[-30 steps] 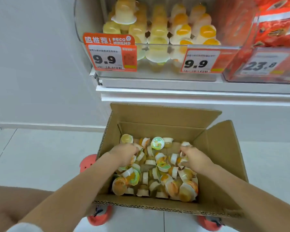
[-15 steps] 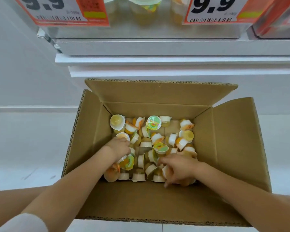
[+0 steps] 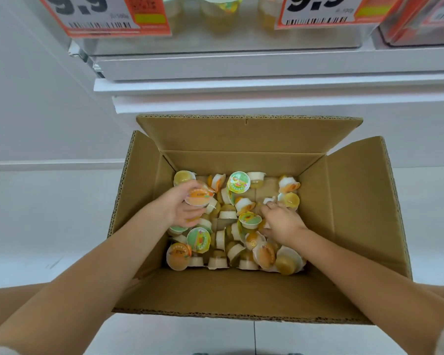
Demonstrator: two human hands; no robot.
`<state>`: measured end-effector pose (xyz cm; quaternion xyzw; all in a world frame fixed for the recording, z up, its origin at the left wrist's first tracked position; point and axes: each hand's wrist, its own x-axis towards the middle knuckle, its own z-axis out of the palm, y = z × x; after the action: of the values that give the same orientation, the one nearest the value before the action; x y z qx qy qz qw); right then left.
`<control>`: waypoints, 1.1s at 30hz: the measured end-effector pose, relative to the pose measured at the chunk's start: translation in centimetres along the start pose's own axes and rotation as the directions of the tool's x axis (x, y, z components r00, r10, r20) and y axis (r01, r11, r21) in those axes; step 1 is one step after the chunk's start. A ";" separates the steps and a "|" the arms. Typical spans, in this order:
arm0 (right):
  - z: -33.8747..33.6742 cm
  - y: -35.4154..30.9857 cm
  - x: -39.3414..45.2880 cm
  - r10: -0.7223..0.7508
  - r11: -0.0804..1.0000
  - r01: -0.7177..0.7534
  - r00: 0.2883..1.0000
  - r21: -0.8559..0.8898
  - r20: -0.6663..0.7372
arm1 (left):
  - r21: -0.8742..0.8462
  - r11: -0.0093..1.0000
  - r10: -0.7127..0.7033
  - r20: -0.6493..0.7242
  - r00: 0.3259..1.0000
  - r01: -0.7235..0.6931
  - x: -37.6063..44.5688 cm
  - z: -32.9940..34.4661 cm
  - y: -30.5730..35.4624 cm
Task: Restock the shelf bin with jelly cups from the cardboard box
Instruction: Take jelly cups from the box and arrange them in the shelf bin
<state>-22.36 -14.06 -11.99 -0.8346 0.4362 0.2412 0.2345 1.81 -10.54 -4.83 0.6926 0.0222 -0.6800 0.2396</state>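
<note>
An open cardboard box sits on the floor below the shelf, its bottom covered with several loose jelly cups. Inside the box at the left, my left hand is closed around an orange-lidded jelly cup, lifted a little above the pile. My right hand lies palm down on the cups at the right, fingers curled among them; whether it grips one is hidden. The clear shelf bin with jelly cups shows at the top edge.
Two orange 9.9 price tags hang on the bin's front. A second clear bin with red packs stands to the right. White shelf ledges jut out over the box's far flap. White tiled floor surrounds the box.
The camera tilted down and closer to the box. My left hand picked up an orange-lidded cup. My right hand moved from the near cups toward the far right of the pile.
</note>
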 end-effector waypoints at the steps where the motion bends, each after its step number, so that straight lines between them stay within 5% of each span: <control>1: 0.1 -0.1 0.3 0.030 0.999 -0.031 0.999 0.017 0.032 | -0.174 0.983 -0.042 0.062 0.997 0.052 -0.3 -0.1 0.1; 4: 0.4 -1.3 1.2 0.069 0.997 -0.072 0.994 0.022 0.088 | -0.353 0.931 -0.041 0.142 0.989 0.089 -0.4 -0.4 -0.3; 7: 0.9 -3.0 2.2 0.135 0.989 -0.130 0.987 -0.065 0.083 | -0.359 0.927 -0.046 0.179 0.983 0.109 0.0 -0.4 -0.8; 11: 1.2 -4.6 3.8 0.348 0.933 -0.355 0.931 0.057 0.109 | -0.424 0.894 -0.053 0.223 0.973 0.145 0.3 -0.4 -0.7; 17: 0.8 -4.5 4.9 0.436 0.893 -0.442 0.896 0.083 0.086 | -0.489 0.868 0.003 0.179 0.984 0.087 0.3 0.0 -0.3; 24: 1.6 -5.1 4.5 0.479 0.876 -0.481 0.875 0.015 0.064 | -0.051 0.998 0.036 -0.080 0.996 -0.041 2.9 -0.3 -3.1; 29: 1.8 -4.3 4.1 0.471 0.847 -0.465 0.881 0.256 0.043 | -0.226 0.969 -0.113 -0.060 0.992 0.097 3.1 -1.6 -3.7; 33: 2.4 -3.1 2.6 0.365 0.791 -0.272 0.928 0.548 -0.067 | -0.275 0.956 -0.111 -0.024 0.994 0.100 2.8 -1.5 -3.3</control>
<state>-18.87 -12.63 -14.87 -0.6686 0.6386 0.0759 0.3733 2.25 -7.94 -8.58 0.6640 0.1573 -0.6685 0.2959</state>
